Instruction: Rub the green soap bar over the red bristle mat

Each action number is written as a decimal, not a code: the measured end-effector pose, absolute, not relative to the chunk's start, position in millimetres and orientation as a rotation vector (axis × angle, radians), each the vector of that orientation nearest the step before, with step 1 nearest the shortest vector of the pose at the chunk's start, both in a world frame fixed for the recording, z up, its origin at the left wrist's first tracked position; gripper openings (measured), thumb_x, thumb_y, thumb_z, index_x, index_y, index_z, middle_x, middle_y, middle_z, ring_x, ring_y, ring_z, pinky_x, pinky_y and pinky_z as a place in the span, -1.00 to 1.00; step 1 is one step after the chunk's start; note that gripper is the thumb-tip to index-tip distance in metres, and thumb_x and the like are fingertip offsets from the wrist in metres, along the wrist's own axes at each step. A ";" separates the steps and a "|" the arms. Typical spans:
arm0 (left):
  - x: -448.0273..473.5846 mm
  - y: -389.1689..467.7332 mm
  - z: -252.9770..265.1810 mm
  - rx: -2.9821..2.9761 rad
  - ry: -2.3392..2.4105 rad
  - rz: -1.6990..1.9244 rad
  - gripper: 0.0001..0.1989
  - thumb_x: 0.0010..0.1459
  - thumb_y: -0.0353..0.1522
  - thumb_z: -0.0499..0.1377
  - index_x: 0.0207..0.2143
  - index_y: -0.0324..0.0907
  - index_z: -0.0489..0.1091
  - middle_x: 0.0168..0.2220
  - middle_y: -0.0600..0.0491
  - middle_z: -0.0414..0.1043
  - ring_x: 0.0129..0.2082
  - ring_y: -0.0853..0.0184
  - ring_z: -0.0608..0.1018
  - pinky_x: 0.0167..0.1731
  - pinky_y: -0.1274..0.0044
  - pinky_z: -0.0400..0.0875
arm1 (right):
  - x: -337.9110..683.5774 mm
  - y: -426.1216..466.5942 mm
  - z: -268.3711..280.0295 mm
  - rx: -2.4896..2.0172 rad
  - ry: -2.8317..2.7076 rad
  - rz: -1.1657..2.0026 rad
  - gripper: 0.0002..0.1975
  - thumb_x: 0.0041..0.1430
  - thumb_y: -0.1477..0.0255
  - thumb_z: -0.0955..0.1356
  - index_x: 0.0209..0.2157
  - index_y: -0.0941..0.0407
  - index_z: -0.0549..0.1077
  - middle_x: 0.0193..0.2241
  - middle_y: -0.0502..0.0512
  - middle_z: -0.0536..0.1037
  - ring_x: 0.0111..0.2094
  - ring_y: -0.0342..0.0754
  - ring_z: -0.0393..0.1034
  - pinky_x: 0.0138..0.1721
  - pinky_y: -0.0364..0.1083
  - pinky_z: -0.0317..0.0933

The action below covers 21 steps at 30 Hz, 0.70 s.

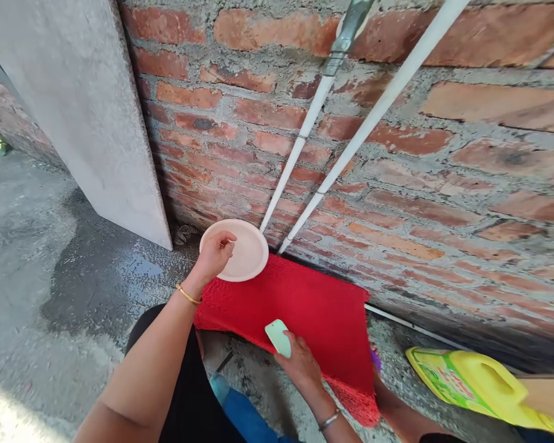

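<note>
Beside a brick wall (261,146), the right hand (303,368) closes round a green bar (277,336) over red cloth (327,307), best kept flat, while the left hand (215,255), fingers curled, hold unclear, hangs over a basin (253,261)

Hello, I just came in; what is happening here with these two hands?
A person is working beside a brick wall. The right hand holds a pale green block over a spread red cloth. The left hand, fingers curled, is above a pale basin by the cloth's far left corner; whether it holds anything is unclear. A yellow jug is to the right.
</note>
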State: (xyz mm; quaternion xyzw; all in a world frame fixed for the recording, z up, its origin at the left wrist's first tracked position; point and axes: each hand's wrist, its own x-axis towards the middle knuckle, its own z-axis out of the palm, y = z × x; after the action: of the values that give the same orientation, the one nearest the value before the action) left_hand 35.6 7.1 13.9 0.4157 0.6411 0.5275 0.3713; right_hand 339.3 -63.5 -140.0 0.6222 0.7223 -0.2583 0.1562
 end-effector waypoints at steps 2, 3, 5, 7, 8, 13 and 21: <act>41.6 11.7 9.8 1.107 1.641 1.326 -0.83 -0.04 -0.38 0.14 -0.33 -0.17 0.43 -0.58 0.20 0.29 -0.56 0.41 0.44 -0.49 0.57 0.33 | 306.3 -70.4 -133.6 1.639 2.199 -0.796 -0.38 0.11 0.35 0.32 0.24 0.07 0.28 0.06 0.22 0.42 0.10 0.12 0.34 0.05 -0.05 0.19; 44.1 13.6 7.7 1.128 1.644 1.309 -0.83 -0.04 -0.37 0.14 -0.33 -0.17 0.42 -0.59 0.20 0.29 -0.57 0.42 0.43 -0.50 0.58 0.33 | 293.9 -71.7 -131.4 1.573 2.243 -0.822 -0.37 0.09 0.36 0.33 0.24 0.05 0.29 0.05 0.21 0.42 0.10 0.13 0.33 0.06 -0.04 0.18; 47.8 16.7 4.1 1.163 1.668 1.267 -0.83 -0.06 -0.35 0.14 -0.35 -0.17 0.42 -0.59 0.21 0.28 -0.58 0.42 0.41 -0.52 0.58 0.31 | 288.8 -70.2 -130.1 1.515 2.277 -0.843 -0.36 0.05 0.39 0.35 0.22 0.01 0.32 0.05 0.20 0.42 0.09 0.14 0.32 0.07 -0.02 0.16; 50.0 18.6 1.9 1.197 1.696 1.225 -0.82 -0.07 -0.33 0.14 -0.35 -0.17 0.41 -0.59 0.21 0.28 -0.59 0.41 0.40 -0.52 0.57 0.30 | 315.9 -65.9 -132.2 1.606 2.233 -0.848 -0.36 0.03 0.42 0.35 0.20 -0.01 0.33 0.05 0.19 0.43 0.09 0.13 0.33 0.06 -0.02 0.17; 50.6 19.0 1.5 1.218 1.706 1.209 -0.81 -0.07 -0.32 0.14 -0.35 -0.17 0.41 -0.59 0.20 0.28 -0.59 0.41 0.40 -0.53 0.57 0.29 | 340.0 -63.7 -133.8 1.709 2.178 -0.855 -0.37 0.03 0.42 0.36 0.20 -0.02 0.34 0.05 0.17 0.43 0.08 0.11 0.34 0.04 -0.03 0.18; 52.6 19.1 4.7 1.318 1.691 1.147 -0.76 -0.04 -0.26 0.12 -0.31 -0.16 0.42 -0.56 0.18 0.29 -0.55 0.39 0.41 -0.50 0.55 0.30 | 471.4 -54.0 -134.8 2.337 1.631 -0.878 -0.37 0.02 0.36 0.35 0.18 0.09 0.32 0.00 0.23 0.49 -0.05 0.10 0.46 -0.11 -0.02 0.28; 55.6 20.3 3.3 1.500 1.762 1.009 -0.74 0.02 -0.26 0.09 -0.27 -0.17 0.44 -0.54 0.17 0.32 -0.55 0.39 0.41 -0.48 0.55 0.31 | 385.7 -51.0 -150.1 2.155 1.970 -0.924 -0.36 0.00 0.31 0.40 0.18 -0.01 0.35 0.09 0.17 0.41 0.09 0.10 0.32 0.01 -0.06 0.20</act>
State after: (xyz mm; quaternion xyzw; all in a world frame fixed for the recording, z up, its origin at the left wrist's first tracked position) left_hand 55.6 20.3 3.3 0.5660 0.6650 0.3807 0.3040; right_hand 385.7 -51.0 -150.1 0.7032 0.6428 -0.3014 0.0394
